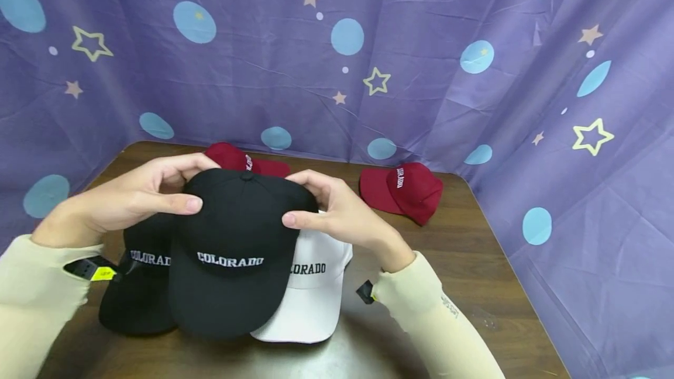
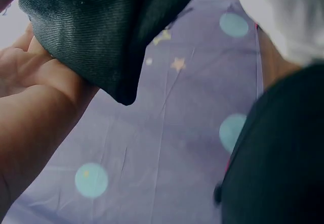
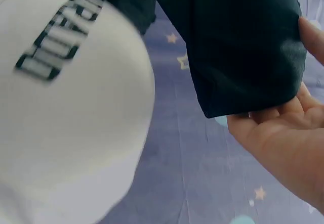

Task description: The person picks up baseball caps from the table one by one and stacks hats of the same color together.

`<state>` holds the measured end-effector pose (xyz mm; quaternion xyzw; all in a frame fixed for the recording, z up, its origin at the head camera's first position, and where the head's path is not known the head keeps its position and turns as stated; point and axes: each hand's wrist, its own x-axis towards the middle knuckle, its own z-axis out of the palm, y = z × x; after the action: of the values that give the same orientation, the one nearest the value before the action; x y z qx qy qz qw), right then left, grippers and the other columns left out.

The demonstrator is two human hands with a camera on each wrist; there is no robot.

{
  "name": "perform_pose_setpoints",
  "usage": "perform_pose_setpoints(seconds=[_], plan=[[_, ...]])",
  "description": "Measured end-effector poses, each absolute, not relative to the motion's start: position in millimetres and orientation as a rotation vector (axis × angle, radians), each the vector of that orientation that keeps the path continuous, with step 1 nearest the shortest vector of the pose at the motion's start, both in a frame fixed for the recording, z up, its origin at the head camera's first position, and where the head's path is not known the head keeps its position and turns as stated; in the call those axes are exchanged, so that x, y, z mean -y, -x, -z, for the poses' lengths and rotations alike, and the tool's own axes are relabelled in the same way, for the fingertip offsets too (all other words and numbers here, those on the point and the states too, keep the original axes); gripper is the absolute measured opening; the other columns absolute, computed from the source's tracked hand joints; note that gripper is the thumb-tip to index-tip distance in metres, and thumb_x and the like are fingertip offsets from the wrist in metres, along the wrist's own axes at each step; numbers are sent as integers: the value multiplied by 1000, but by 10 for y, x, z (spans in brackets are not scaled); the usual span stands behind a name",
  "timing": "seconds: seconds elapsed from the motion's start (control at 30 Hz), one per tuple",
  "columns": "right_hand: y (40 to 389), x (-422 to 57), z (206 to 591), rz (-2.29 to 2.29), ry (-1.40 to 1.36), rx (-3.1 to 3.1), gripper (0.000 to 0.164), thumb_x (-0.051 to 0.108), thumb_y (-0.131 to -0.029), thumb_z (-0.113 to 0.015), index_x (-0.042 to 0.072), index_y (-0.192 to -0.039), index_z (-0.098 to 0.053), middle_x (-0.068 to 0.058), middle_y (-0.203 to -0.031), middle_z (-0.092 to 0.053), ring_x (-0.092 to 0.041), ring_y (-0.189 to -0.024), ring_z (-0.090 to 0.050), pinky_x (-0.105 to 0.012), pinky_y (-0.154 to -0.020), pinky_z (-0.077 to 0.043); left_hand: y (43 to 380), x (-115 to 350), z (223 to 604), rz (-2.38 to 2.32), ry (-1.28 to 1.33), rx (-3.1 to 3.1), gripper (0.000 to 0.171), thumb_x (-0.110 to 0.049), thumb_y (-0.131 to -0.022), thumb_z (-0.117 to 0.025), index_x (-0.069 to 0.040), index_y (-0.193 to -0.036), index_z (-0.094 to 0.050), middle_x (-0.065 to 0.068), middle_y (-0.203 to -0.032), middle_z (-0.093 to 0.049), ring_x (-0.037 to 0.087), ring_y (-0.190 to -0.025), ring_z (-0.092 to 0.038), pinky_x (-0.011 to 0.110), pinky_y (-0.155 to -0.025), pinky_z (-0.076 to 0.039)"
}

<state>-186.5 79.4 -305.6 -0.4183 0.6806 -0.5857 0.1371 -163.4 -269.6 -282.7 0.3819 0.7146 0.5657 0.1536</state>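
Observation:
Between both hands a black cap [image 1: 239,221] with white COLORADO lettering is raised above the table, its brim hanging toward me. My left hand [image 1: 147,192] grips its left side, thumb on the front and fingers behind. On the opposite side my right hand [image 1: 342,212] pinches it the same way; in the right wrist view the fingers curl under the edge of the black fabric [image 3: 248,57]. Partly hidden behind the held cap are a second black cap [image 1: 139,291] at left and a white cap [image 1: 316,303] at right.
A red cap [image 1: 226,157] sits at the back of the brown wooden table [image 1: 447,285], partly covered by the held cap and left hand. Another red cap [image 1: 416,192] lies at the back right. Purple curtains [image 1: 421,104] with stars and blue spots enclose the table's back and sides.

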Motion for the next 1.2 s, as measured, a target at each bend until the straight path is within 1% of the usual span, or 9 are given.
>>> perform_pose_setpoints(seconds=[0.2,0.23,0.43,0.47,0.63,0.73,0.9,1.0,1.2], plan=[[1900,-444,3034,1747,1165,-1872,42,-1,-96,-75,10,-136,-63,-9,-117,-74,-26,-107,-73,-43,-97,-60,1640,3031,2797,-1657,-1113,-2049,50,23,-98,-43,9,-146,-46,23,-120,-67,32,-106,-73,40,-88,-63],[1903,-387,3032,1753,1153,-1863,42,0,-96,-75,9,-136,-63,-10,-117,-74,-24,-106,-73,-42,-97,-60,1635,3086,2793,-1653,-1092,-2074,51,23,-98,-43,7,-147,-47,21,-120,-67,30,-106,-73,39,-88,-63],[1904,-108,3044,1759,1053,-1829,42,5,-98,-75,7,-137,-61,-13,-119,-73,-17,-104,-74,-36,-98,-59,1642,3390,2799,-1650,-1051,-2171,53,24,-98,-41,8,-148,-47,19,-120,-69,26,-104,-73,34,-86,-62],[1899,-71,3053,1764,1028,-1822,42,5,-98,-75,7,-137,-62,-12,-118,-74,-17,-104,-74,-35,-98,-59,1654,3433,2811,-1655,-1063,-2165,53,24,-98,-40,9,-148,-45,20,-121,-69,27,-104,-73,34,-86,-62],[1876,111,3125,1818,890,-1801,36,7,-96,-77,11,-130,-67,-3,-108,-76,-13,-96,-75,-30,-91,-60,1669,3616,2856,-1603,-954,-2236,51,21,-100,-40,5,-149,-46,18,-123,-69,28,-105,-74,34,-87,-61],[1868,221,3167,1816,860,-1821,35,11,-95,-79,12,-129,-67,3,-104,-76,-10,-93,-74,-27,-88,-61,1666,3737,2897,-1544,-874,-2331,50,19,-102,-42,2,-148,-48,16,-123,-70,26,-105,-74,33,-86,-61],[1859,396,3253,1780,813,-1872,38,15,-95,-79,14,-131,-66,8,-102,-74,-7,-90,-73,-25,-84,-60,1665,3914,3009,-1457,-779,-2436,49,16,-102,-45,-3,-147,-51,12,-125,-72,23,-104,-74,32,-85,-61],[1843,497,3311,1772,731,-1900,38,15,-95,-80,17,-130,-67,10,-101,-74,-6,-88,-72,-24,-83,-60,1689,3989,3084,-1447,-763,-2415,47,14,-103,-44,-1,-147,-49,12,-128,-72,24,-106,-74,33,-86,-61],[1832,630,3433,1756,622,-1943,39,17,-94,-80,18,-130,-67,12,-104,-71,-4,-92,-68,-22,-84,-56,1769,4103,3251,-1435,-665,-2370,45,9,-107,-42,-6,-149,-49,6,-133,-70,23,-111,-73,34,-88,-60]])
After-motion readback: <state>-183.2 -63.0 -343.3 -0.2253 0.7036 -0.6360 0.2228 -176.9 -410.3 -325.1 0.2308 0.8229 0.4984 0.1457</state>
